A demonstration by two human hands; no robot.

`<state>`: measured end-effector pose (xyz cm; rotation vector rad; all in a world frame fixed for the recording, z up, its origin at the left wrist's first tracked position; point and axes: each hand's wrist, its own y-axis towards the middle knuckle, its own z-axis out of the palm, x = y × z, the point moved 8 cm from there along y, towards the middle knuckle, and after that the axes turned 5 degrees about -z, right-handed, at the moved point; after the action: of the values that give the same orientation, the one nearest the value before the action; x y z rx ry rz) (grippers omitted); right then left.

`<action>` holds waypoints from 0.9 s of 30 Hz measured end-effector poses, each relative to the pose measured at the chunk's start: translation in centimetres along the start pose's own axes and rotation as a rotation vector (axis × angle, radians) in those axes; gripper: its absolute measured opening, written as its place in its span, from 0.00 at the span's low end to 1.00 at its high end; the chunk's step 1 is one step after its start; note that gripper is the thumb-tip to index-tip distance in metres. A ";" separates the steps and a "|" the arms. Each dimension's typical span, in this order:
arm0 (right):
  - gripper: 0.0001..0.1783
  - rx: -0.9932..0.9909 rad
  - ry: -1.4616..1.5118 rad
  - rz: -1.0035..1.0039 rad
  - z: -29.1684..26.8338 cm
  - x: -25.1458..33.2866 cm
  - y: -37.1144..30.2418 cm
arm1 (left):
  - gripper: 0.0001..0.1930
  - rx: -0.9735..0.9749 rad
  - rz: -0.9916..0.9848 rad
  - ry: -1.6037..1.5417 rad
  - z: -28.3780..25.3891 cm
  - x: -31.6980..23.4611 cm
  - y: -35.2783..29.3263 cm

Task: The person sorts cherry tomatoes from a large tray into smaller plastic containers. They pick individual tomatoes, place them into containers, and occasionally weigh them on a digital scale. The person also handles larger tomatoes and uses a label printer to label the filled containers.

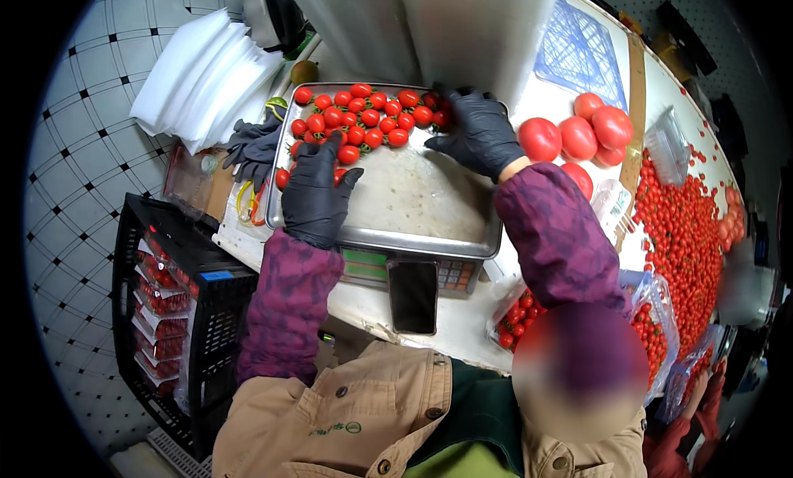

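Note:
A metal scale tray (413, 201) holds a heap of red cherry tomatoes (368, 115) along its far edge. My left hand (318, 193), in a black glove, lies flat on the tray's left side with its fingertips against the tomatoes. My right hand (479, 131), also in a black glove, rests spread over the right end of the heap, at the foot of a tall translucent white sheet (429, 28). Neither hand visibly grips anything. Purple sleeves cover both forearms.
A dark phone (411, 295) leans on the scale's front. White foam sheets (206, 73) and grey gloves (252, 144) lie at left. A black crate (206, 313) holds packed tomatoes. Large tomatoes (578, 135), loose cherry tomatoes (686, 230) and a filled clear box (520, 313) lie at right.

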<state>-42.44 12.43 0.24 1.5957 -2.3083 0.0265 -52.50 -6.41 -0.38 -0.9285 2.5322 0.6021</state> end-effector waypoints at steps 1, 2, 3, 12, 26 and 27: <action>0.45 0.122 -0.018 0.052 0.4 0.8 0.9 | 0.29 -0.024 -0.036 0.040 -0.1 0.7 -0.1; 0.46 0.115 0.011 -0.012 1.1 1.4 1.5 | 0.30 -0.047 -0.071 0.079 -0.2 1.5 -0.2; 0.48 0.107 0.041 -0.074 2.1 1.8 2.0 | 0.39 -0.015 -0.064 0.119 0.5 2.1 -0.2; 0.42 0.242 0.321 -0.245 4.9 6.1 1.1 | 0.48 0.253 -0.035 -0.025 4.3 -1.3 1.4; 0.36 0.372 1.328 0.194 1.9 4.1 -5.3 | 0.40 0.352 -0.023 -0.763 5.4 -4.8 -2.2; 0.36 0.312 1.274 0.176 0.9 3.2 -7.1 | 0.38 0.400 0.018 -0.700 4.2 -7.1 -2.8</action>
<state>-37.21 6.68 -0.95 0.9432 -1.3984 1.1228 -44.72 -2.53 -1.22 -0.4421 1.9205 0.3220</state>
